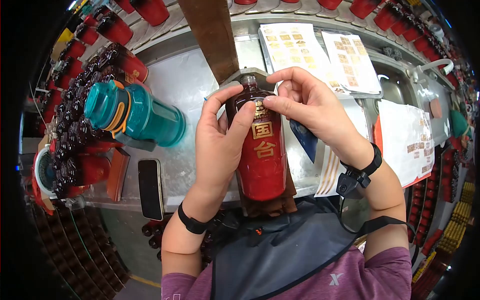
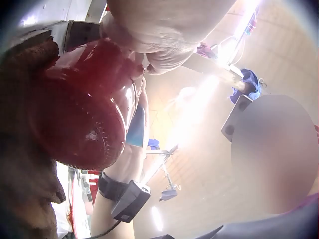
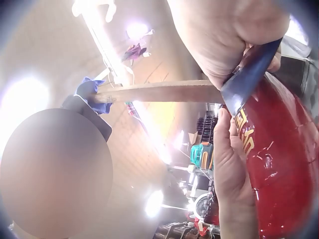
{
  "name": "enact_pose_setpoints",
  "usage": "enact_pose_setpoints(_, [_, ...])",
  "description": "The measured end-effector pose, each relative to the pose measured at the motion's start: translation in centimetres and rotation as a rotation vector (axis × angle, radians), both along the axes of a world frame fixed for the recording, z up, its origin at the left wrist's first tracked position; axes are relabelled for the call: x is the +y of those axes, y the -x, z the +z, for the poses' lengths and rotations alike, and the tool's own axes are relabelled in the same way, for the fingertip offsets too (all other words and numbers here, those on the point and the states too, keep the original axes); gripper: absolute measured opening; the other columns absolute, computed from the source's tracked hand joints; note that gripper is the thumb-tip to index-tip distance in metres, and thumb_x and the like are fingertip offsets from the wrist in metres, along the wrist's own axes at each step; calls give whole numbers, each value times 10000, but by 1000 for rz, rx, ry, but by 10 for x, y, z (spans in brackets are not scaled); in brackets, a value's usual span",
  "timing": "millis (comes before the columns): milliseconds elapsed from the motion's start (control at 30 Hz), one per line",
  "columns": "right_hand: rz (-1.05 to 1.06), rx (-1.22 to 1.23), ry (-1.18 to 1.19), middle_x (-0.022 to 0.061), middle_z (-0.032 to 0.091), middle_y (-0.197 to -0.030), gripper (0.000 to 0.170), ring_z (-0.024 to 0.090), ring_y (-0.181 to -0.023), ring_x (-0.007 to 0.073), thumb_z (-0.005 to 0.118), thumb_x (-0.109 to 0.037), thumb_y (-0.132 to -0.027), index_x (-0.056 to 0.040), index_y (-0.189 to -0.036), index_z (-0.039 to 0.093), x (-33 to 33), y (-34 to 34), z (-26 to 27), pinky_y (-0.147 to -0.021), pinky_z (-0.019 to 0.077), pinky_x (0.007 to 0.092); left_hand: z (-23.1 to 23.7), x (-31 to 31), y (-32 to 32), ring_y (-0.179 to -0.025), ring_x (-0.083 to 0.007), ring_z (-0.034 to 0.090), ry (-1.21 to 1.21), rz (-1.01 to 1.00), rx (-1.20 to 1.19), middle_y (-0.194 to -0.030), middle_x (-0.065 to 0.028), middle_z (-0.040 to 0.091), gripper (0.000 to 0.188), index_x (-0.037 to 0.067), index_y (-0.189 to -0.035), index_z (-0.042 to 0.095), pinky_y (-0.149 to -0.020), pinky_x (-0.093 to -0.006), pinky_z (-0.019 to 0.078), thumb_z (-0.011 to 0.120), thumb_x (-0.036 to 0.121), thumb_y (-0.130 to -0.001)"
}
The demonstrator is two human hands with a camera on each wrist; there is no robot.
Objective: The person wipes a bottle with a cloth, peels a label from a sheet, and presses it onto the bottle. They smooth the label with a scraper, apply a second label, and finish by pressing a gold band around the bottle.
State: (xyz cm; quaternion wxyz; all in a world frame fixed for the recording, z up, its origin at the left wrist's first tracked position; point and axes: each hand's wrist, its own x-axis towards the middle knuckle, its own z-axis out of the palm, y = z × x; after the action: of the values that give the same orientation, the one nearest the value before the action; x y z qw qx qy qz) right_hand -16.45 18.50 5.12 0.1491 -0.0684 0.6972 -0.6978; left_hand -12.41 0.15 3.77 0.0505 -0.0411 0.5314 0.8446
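A: That dark apron (image 1: 280, 250) is closest to the head camera, worn over a purple shirt (image 1: 345, 282). What's just past it?

B: A glossy red bottle (image 1: 262, 175), its base towards the apron and its neck pointing away. Brown cloth (image 1: 287, 206) shows under the base.

A: And the left hand (image 1: 217, 122)?

B: It grips the bottle along its left side, thumb over the front, index finger up by the neck. I can't tell how its other fingers lie.

A: The right hand (image 1: 312, 102)?

B: Thumb and index finger are apart. The thumb tip touches the bottle by the top of the gold lettering (image 1: 263, 131), and the index fingertip is near the neck. The other fingers are curled on a blue strip (image 1: 304, 142), which sticks out below the hand.

A: Anything around them?

B: On the left of the metal worktop (image 1: 175, 80), a teal flask (image 1: 162, 120) lies tilted, with a phone (image 1: 150, 190) near it. To the right are printed sheets (image 1: 290, 52), and a sink (image 1: 397, 87) beyond.
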Motion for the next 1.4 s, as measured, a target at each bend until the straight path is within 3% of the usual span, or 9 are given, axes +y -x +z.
enact_pose_setpoints(333, [41,-77,51,-88,522,-771,409,439,-659,-22,807,-189,-874,9,-1170,607,2,0,-1,-581,370,141,-2,3,0,-1082,-144,623,42,3,16,-1214,-112,617,377,0,-1312,496,-925,-275,524,654,72,-977])
enact_pose_setpoints(400, [48,-99,20,-106,447,-775,333,410,-684,-23,745,-77,-910,-20,-1204,601,1,0,2,-625,347,145,-2,3,0,-1083,-144,621,38,-1,15,-1215,-111,613,378,0,-1314,495,-928,-275,522,652,72,-978])
enact_pose_setpoints(833, [63,-135,29,-114,437,-764,327,397,-674,-24,751,-115,-915,-28,-1198,612,3,0,-1,-625,342,141,-6,3,0,-1118,-154,599,48,8,31,-1245,-108,584,364,-6,-1322,500,-979,-302,496,626,68,-989])
enact_pose_setpoints(1100, [82,-235,59,-109,445,-773,349,449,-718,-20,760,-110,-901,-28,-1208,616,7,2,5,-663,391,153,-5,3,2,-1146,-160,592,8,-16,14,-1246,-108,582,388,-9,-1326,501,-1003,-307,484,646,68,-975])
enact_pose_setpoints(1400, [112,-194,59,-87,440,-821,386,466,-731,-16,778,-72,-872,-19,-1216,611,6,3,1,-735,443,145,-8,3,4,-1155,-168,591,132,4,39,-1240,-103,580,366,-19,-1296,553,-1015,-308,472,668,52,-955])
